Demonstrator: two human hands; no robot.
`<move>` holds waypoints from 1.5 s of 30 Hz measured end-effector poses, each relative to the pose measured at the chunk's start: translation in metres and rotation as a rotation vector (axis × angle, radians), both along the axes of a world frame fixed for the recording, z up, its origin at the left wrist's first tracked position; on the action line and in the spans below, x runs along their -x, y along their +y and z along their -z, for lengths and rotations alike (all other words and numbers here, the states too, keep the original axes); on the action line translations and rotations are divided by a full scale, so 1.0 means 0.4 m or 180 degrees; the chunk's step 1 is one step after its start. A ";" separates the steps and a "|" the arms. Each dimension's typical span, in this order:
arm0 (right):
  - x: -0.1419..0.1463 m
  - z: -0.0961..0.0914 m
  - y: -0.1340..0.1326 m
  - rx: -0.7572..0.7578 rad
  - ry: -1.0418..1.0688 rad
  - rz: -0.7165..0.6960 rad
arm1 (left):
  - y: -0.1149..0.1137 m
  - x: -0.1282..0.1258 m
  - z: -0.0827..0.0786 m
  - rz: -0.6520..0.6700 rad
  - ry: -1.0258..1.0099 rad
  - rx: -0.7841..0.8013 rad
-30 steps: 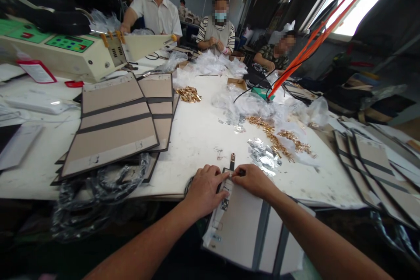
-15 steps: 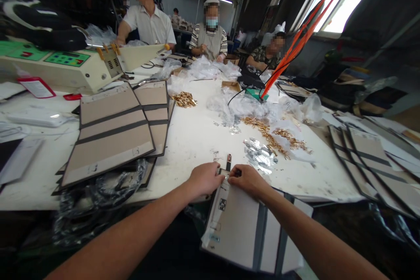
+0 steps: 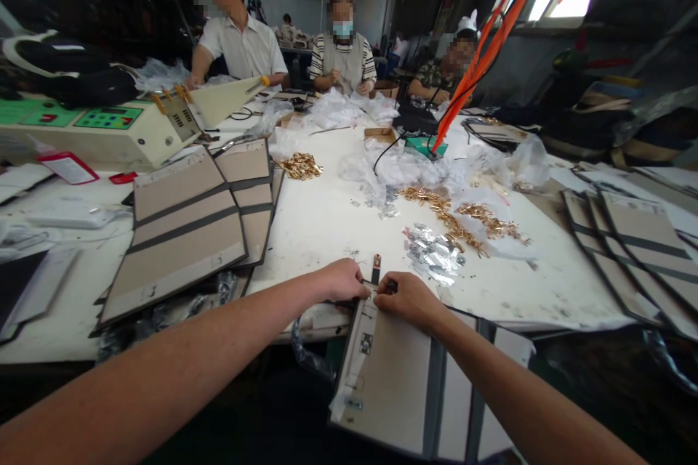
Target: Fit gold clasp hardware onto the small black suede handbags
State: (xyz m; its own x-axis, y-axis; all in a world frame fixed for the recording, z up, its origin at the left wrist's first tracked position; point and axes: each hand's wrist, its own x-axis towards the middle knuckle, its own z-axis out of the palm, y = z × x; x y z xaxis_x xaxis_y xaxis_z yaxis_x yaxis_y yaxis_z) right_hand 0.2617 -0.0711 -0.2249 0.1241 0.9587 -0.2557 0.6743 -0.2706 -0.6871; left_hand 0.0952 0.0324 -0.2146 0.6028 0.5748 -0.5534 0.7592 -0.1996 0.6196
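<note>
A beige panel with dark bands (image 3: pixel 395 370) lies at the table's front edge, overhanging it towards me. My left hand (image 3: pixel 345 280) is closed at its far left corner, the thumb on the panel. Close beside it, my right hand (image 3: pixel 406 298) is pinched over the same corner; whatever is between its fingertips is hidden. A dark tab with a metal end (image 3: pixel 376 267) sticks out past the panel's far edge between my hands. Small metal plates (image 3: pixel 366 344) sit along the panel's left strip. A plastic-wrapped handle (image 3: pixel 305 356) hangs at its left side.
Silver plates (image 3: pixel 433 254) and gold-coloured metal pieces (image 3: pixel 444 214) lie beyond my right hand. Stacked panels stand left (image 3: pixel 179 232) and right (image 3: pixel 627 247). Orange cords (image 3: pixel 474 73) hang down over clear plastic bags (image 3: pixel 403 167). A beige machine (image 3: pixel 147 131) sits far left. Several people work opposite.
The view has shifted slightly. Both hands stay at the panel's corner; my left forearm lies flatter, and more of the wrapped handle shows beside the panel.
</note>
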 end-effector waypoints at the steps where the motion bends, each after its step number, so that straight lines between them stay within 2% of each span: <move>1: 0.000 0.000 0.001 0.0003 0.0015 0.0006 | -0.001 -0.003 -0.003 -0.0023 0.0018 0.0197; 4: -0.005 -0.009 0.002 0.0017 0.0089 0.0009 | -0.001 -0.005 -0.004 -0.0096 0.0013 0.0634; 7: -0.017 -0.035 -0.011 -0.0187 0.0547 0.0282 | 0.004 0.000 0.004 -0.0219 -0.0083 0.0743; 9: -0.023 -0.059 -0.024 -0.0654 0.1216 0.0721 | 0.007 0.003 0.015 -0.0309 -0.0149 0.0762; 11: -0.021 -0.084 -0.034 -0.1422 0.2116 0.1137 | 0.007 0.004 0.026 -0.0397 -0.0196 0.0800; 13: -0.009 -0.098 -0.032 -0.2185 0.2970 0.1343 | 0.005 0.004 0.034 -0.0480 -0.0231 0.0848; 15: 0.011 -0.093 -0.017 -0.2590 0.3483 0.1413 | 0.003 0.004 0.038 -0.0542 -0.0273 0.0892; 17: 0.037 -0.070 0.008 -0.2772 0.3610 0.1513 | 0.001 0.004 0.037 -0.0579 -0.0316 0.0913; 19: 0.061 -0.045 0.033 -0.2798 0.3603 0.1574 | 0.001 0.005 0.036 -0.0581 -0.0351 0.0917; 21: 0.077 -0.035 0.051 -0.2671 0.3536 0.1439 | 0.001 0.008 0.036 -0.0570 -0.0379 0.0924; 23: 0.081 -0.049 0.056 -0.2545 0.3439 0.1108 | 0.002 0.010 0.040 -0.0562 -0.0407 0.0963; 26: 0.078 -0.084 0.049 -0.2690 0.3230 0.0801 | 0.004 0.013 0.053 -0.0568 -0.0488 0.1007; 28: 0.080 -0.092 0.043 -0.2645 0.3043 0.0778 | 0.003 0.014 0.060 -0.0575 -0.0550 0.0993; 32: 0.088 -0.078 0.042 -0.2096 0.2755 0.0719 | 0.001 0.017 0.066 -0.0550 -0.0594 0.0979; 36: 0.089 -0.075 0.042 -0.2139 0.2610 0.0547 | 0.000 0.019 0.070 -0.0567 -0.0622 0.0932; 39: 0.096 -0.068 0.046 -0.1752 0.2339 0.0512 | -0.003 0.023 0.067 -0.0555 -0.0651 0.0899; 41: 0.104 -0.066 0.053 -0.1656 0.2266 0.0495 | -0.004 0.027 0.066 -0.0531 -0.0694 0.0883; 45: 0.130 -0.088 0.077 -0.1659 0.2158 0.0336 | -0.004 0.025 0.082 -0.0545 -0.0833 0.0840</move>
